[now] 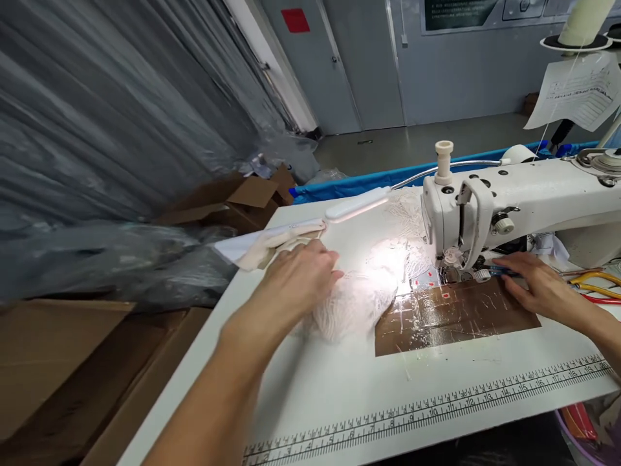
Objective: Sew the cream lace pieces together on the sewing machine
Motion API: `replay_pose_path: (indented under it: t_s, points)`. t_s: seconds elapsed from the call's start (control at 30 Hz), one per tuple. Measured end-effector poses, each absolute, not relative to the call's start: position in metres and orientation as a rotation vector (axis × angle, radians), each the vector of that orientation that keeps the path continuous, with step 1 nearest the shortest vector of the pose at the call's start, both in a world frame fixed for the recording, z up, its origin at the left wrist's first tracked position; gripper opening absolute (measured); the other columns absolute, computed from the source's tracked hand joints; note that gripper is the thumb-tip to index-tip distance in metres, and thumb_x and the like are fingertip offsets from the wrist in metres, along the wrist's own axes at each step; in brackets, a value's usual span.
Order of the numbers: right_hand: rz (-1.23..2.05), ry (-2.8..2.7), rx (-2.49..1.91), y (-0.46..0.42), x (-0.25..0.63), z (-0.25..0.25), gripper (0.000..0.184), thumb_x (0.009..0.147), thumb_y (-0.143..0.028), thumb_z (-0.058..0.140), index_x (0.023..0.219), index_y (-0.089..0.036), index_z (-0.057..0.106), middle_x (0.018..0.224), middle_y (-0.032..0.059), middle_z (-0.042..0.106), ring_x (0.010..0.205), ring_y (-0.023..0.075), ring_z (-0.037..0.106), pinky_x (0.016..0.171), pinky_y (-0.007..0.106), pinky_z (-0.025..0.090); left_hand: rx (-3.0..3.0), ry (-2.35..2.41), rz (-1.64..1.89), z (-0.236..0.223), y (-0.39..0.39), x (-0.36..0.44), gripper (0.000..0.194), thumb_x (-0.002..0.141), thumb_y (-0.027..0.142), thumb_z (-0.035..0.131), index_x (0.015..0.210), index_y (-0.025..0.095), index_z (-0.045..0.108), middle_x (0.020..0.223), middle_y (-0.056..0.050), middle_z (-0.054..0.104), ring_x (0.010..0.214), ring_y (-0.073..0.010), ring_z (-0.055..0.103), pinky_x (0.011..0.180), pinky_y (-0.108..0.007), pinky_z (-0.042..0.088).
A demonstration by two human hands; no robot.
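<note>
Left hand (303, 268) hides its own fingertips; can't tell if they touch the folded cream cloth (259, 251) or the fluffy white stringy fabric (334, 317), part washed out by glare. Right hand (538, 285) partly covers a slim blue tool (502, 269); grip unclear. White metal sewing machine (538, 191) cropped at right edge, cream thread cone (586, 22) at top. Writing on white paper sheet (572, 97) too small. Grey plastic sheeting (111, 252) blurred; brown cardboard box (53, 336) cropped left.
</note>
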State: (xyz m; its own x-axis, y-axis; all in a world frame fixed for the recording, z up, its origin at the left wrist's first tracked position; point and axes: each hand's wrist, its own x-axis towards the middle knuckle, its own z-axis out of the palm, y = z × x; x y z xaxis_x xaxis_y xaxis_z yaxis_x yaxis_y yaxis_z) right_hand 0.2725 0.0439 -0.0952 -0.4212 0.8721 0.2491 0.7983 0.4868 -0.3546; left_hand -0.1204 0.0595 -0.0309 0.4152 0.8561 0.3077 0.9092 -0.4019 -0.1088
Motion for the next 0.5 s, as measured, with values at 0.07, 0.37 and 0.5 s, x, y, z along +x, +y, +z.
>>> replay_pose_path:
  t_s: [0.07,0.37,0.5]
  points:
    - [0.099,-2.383,-1.459,0.045,0.277,-0.106,0.038,0.091,-0.030,0.042,0.115,-0.014,0.066,0.111,0.0143,0.065,0.102,0.0295,0.059,0.090,0.046,0.050,-2.511,-1.499,-0.219,-0.042,0.066,-0.105,0.027,0.093,0.031,0.049,0.081,0.015,0.068,0.087,-0.009,0.068,0.070,-0.0200,0.064,0.060,-0.031,0.050]
    - [0.078,-2.359,-1.477,0.030,0.268,-0.098,0.032,0.093,-0.025,0.036,0.094,-0.015,0.067,0.096,0.0141,0.064,0.082,0.0244,0.060,0.065,0.034,0.048,-2.838,-1.154,-0.526,-0.110,0.091,-0.031,0.025,0.099,0.027,0.043,0.094,0.020,0.066,0.092,-0.007,0.064,0.080,-0.0160,0.064,0.064,-0.026,0.051]
    - [0.543,-2.180,-1.416,0.006,0.267,-0.089,0.031,0.095,-0.038,0.037,0.079,-0.020,0.057,0.081,0.0086,0.064,0.070,0.0184,0.060,0.065,0.031,0.047,-2.803,-1.174,-0.447,-0.119,0.065,-0.039,0.032,0.100,0.028,0.037,0.084,0.018,0.063,0.076,-0.003,0.058,0.060,-0.0124,0.053,0.051,-0.024,0.041]
